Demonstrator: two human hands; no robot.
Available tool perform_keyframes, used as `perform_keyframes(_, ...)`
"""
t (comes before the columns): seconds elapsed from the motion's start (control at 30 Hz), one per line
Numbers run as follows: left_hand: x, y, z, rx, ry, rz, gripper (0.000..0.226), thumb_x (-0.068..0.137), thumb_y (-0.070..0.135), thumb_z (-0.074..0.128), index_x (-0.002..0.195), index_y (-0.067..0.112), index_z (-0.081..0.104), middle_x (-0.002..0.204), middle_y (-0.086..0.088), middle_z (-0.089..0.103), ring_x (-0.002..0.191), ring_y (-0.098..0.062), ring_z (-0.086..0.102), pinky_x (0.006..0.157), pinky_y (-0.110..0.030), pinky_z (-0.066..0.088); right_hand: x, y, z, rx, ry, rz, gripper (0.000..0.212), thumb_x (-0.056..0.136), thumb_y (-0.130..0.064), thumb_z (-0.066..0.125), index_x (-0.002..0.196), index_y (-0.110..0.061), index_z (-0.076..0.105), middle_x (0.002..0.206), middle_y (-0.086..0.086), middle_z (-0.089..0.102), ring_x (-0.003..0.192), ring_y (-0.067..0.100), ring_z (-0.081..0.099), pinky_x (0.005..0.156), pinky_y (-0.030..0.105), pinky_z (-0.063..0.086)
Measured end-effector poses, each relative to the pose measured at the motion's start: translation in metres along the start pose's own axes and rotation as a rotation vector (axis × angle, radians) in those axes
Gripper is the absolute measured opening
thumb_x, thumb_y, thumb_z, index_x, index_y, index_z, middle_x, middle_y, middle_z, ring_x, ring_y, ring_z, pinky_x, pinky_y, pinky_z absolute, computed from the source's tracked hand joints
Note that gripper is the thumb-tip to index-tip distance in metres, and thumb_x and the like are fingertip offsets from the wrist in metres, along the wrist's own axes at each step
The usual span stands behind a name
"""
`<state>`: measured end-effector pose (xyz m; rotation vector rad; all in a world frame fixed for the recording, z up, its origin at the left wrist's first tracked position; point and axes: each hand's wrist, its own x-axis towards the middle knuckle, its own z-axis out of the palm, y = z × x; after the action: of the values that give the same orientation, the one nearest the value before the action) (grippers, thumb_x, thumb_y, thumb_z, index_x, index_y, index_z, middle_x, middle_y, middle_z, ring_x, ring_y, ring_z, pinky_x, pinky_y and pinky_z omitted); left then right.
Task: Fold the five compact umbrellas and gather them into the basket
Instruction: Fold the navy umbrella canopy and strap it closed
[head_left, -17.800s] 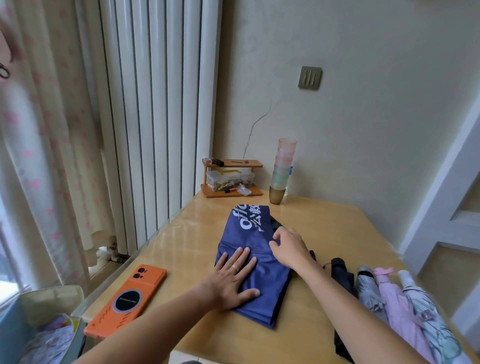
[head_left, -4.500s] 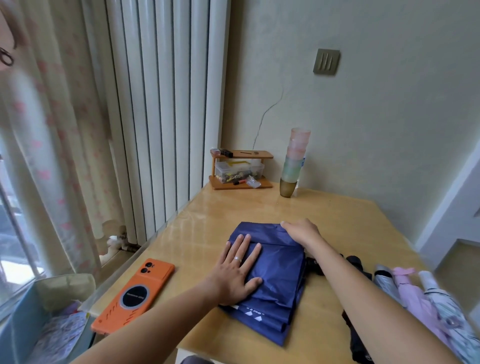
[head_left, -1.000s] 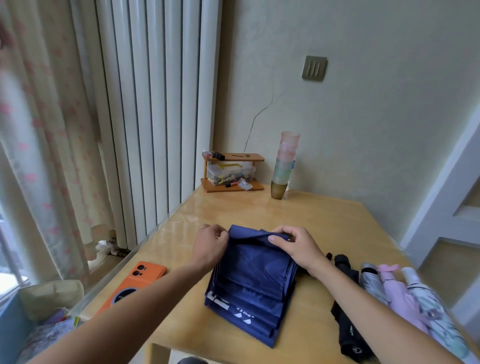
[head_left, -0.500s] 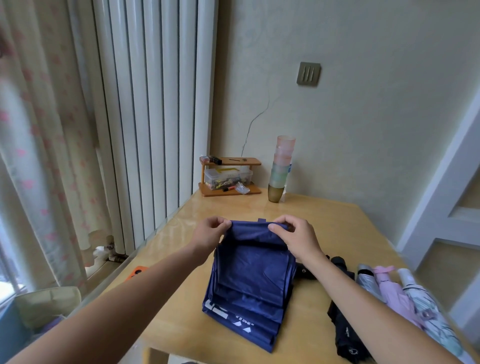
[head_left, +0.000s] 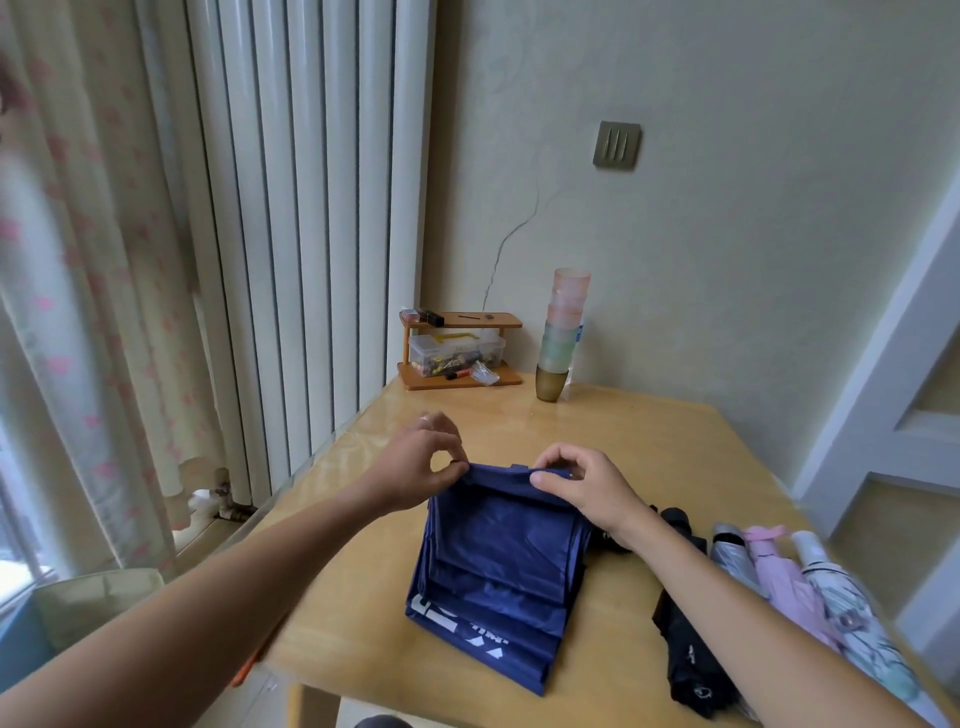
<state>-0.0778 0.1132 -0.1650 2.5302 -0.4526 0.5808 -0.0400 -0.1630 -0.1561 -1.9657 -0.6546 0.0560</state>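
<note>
Soft daylight from window (head_left: 15, 545) at left; wide-angle warp, motion blur at btm edges.

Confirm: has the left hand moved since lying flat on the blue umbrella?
Yes. The left hand moved farther along the table toward the wooden rack and now pinches the blue umbrella's far edge.

i see open table (head_left: 649, 447) beyond the navy umbrella (head_left: 498, 561); the cup stack (head_left: 563, 332) and wooden rack (head_left: 462, 319) block the far edge, folded umbrellas (head_left: 779, 579) crowd the right side, perhaps four, blurred.
</note>
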Motion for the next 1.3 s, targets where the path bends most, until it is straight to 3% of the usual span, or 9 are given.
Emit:
perform_keyframes(0.23,-0.015,-0.002,-0.002,0.102,-0.477,0.071,0.026,0.084,0.022,0.058,0.106,0.026,0.073,0.1,0.016,0.07,0.091,0.002,0.058,0.085,-0.02,0.047,-0.015,0.015,0.003,-0.144,-0.361,0.146,0.01,0.089,-0.011,0.077,0.096,-0.019,0.076,0.096,-0.005,0.072,0.088,0.006,0.064,0.086,0.025,0.051)
perform_keyframes(0.43,-0.017,0.006,0.004,0.128,-0.51,0.083,0.036,0.086,0.008,0.053,0.097,0.03,0.079,0.1,0.018,0.075,0.09,0.005,0.057,0.086,-0.015,0.042,-0.015,0.006,0.018,-0.003,-0.24,0.34,0.028,0.098,-0.039,0.066,0.111,-0.016,0.076,0.094,-0.007,0.072,0.076,0.008,0.055,0.07,0.022,0.042)
perform_keyframes(0.53,-0.018,0.008,0.005,0.166,-0.558,0.048,0.041,0.082,0.004,0.049,0.093,0.029,0.08,0.09,0.019,0.075,0.084,0.005,0.062,0.084,-0.015,0.046,-0.011,0.003,0.026,0.281,-0.176,0.372,0.02,0.099,-0.017,0.062,0.114,-0.017,0.076,0.099,-0.004,0.068,0.079,0.009,0.051,0.069,0.023,0.037)
perform_keyframes(0.7,-0.028,0.01,0.008,0.149,-0.602,-0.023,0.047,0.079,-0.002,0.043,0.101,0.025,0.075,0.085,0.019,0.068,0.089,-0.001,0.065,0.086,-0.021,0.05,-0.024,-0.002,0.025,0.424,-0.354,0.272,0.051,0.082,0.02,0.036,0.095,-0.004,0.08,0.126,0.003,0.071,0.112,0.015,0.064,0.093,0.02,0.05)
perform_keyframes(0.8,-0.027,0.009,0.01,0.154,-0.539,-0.059,0.038,0.081,0.003,0.045,0.09,0.025,0.075,0.08,0.017,0.07,0.087,-0.007,0.066,0.083,-0.027,0.053,-0.032,-0.002,0.026,0.108,-0.628,0.168,0.053,0.077,0.016,0.037,0.109,0.002,0.077,0.13,-0.001,0.071,0.125,0.019,0.061,0.111,0.033,0.045)
perform_keyframes(0.9,-0.02,0.015,0.011,0.126,-0.348,-0.092,0.028,0.085,0.008,0.048,0.075,0.025,0.068,0.075,0.01,0.068,0.075,-0.012,0.063,0.073,-0.033,0.052,-0.034,0.003,0.037,-0.243,-0.697,0.136,0.055,0.077,0.004,0.044,0.112,-0.018,0.08,0.127,-0.013,0.072,0.121,0.022,0.063,0.112,0.048,0.044)
perform_keyframes(1.03,-0.006,0.026,0.02,0.145,-0.113,-0.084,0.017,0.097,0.016,0.051,0.103,0.02,0.067,0.114,-0.001,0.064,0.111,-0.021,0.055,0.087,-0.033,0.046,-0.036,0.001,0.043,-0.304,-0.704,0.118,0.054,0.077,-0.004,0.045,0.11,-0.029,0.08,0.126,-0.016,0.071,0.122,0.028,0.061,0.11,0.054,0.044)
perform_keyframes(1.17,-0.005,0.019,0.044,0.292,-0.383,-0.103,0.055,0.107,0.046,0.035,0.159,0.028,0.029,0.168,-0.003,0.016,0.156,-0.021,0.006,0.124,-0.045,0.013,-0.038,-0.006,0.041,-0.22,-0.792,0.172,0.053,0.082,0.004,0.044,0.12,-0.013,0.077,0.128,-0.011,0.071,0.106,0.017,0.069,0.106,0.034,0.048)
perform_keyframes(1.3,-0.028,0.005,0.068,0.345,-0.475,-0.091,0.081,0.087,0.073,-0.002,0.16,0.039,-0.009,0.17,0.003,-0.016,0.155,-0.014,-0.019,0.126,-0.041,-0.006,-0.036,-0.018,0.031,-0.202,-0.919,0.187,0.053,0.085,0.006,0.041,0.122,-0.01,0.075,0.105,-0.012,0.078,0.095,0.012,0.069,0.078,0.027,0.043)
